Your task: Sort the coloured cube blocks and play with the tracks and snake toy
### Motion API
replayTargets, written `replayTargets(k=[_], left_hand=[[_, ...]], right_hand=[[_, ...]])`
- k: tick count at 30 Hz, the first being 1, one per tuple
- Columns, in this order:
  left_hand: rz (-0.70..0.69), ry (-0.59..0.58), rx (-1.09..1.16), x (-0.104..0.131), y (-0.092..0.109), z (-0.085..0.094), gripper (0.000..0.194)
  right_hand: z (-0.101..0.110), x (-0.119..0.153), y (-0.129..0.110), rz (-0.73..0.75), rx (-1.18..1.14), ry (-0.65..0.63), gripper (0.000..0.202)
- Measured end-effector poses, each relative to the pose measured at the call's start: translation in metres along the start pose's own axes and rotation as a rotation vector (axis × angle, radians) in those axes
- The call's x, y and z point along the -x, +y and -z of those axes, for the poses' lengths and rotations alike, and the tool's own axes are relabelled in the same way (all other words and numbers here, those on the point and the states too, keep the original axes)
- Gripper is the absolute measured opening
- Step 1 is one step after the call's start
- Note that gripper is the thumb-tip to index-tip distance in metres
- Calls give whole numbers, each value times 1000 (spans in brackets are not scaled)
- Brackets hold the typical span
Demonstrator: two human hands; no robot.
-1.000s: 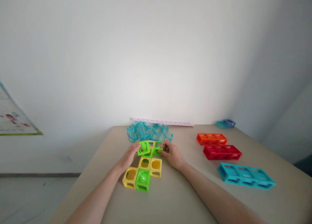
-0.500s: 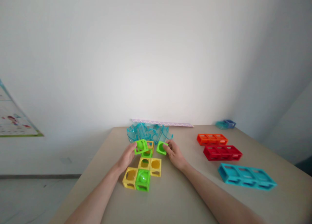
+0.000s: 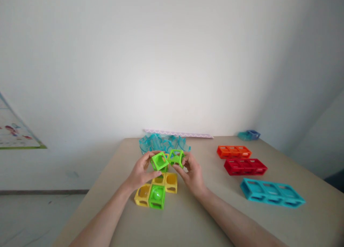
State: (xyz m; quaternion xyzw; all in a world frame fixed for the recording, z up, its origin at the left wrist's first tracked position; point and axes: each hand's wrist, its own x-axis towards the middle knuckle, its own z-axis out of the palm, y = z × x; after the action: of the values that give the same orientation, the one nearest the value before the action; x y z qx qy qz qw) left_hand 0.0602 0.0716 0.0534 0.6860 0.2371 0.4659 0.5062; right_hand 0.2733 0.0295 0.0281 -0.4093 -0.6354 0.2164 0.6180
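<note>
My left hand (image 3: 142, 172) is closed around a green cube block (image 3: 159, 161) with a round hollow facing me. Opposite it, my right hand (image 3: 192, 171) pinches a second green cube block (image 3: 176, 157), tilted so its open sides show. The two blocks are held close together above the table; whether they touch I cannot tell. Below them lie a green block (image 3: 157, 196) with a round hollow, a yellow block (image 3: 143, 195) at its left and another yellow block (image 3: 171, 182) farther back. More yellow and green blocks behind are partly hidden by the held pieces.
Clear teal track pieces (image 3: 161, 143) are heaped at the back, before a flat patterned strip (image 3: 178, 133) by the wall. On the right lie three-cell frames: orange (image 3: 234, 152), red (image 3: 245, 167) and blue (image 3: 272, 193). A dark blue block (image 3: 253, 134) sits in the far right corner.
Both hands have come closer together, bringing the two green blocks near each other. Each block has been turned; the right one now shows its open sides. The table pieces have stayed put.
</note>
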Motion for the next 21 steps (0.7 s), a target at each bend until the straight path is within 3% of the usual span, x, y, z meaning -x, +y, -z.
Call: replayTargets(k=[6, 10, 15, 21], left_hand=[[27, -13, 18, 1, -4, 4, 43], [67, 14, 117, 0, -4, 7, 43], [83, -49, 137, 0, -5, 7, 44], [91, -66, 156, 0, -11, 7, 39]], right_hand=[[1, 3, -8, 127, 21, -164, 23], [0, 5, 0, 152, 59, -144, 27], [3, 4, 4, 156, 109, -136, 55], [7, 3, -1, 175, 198, -208, 47]])
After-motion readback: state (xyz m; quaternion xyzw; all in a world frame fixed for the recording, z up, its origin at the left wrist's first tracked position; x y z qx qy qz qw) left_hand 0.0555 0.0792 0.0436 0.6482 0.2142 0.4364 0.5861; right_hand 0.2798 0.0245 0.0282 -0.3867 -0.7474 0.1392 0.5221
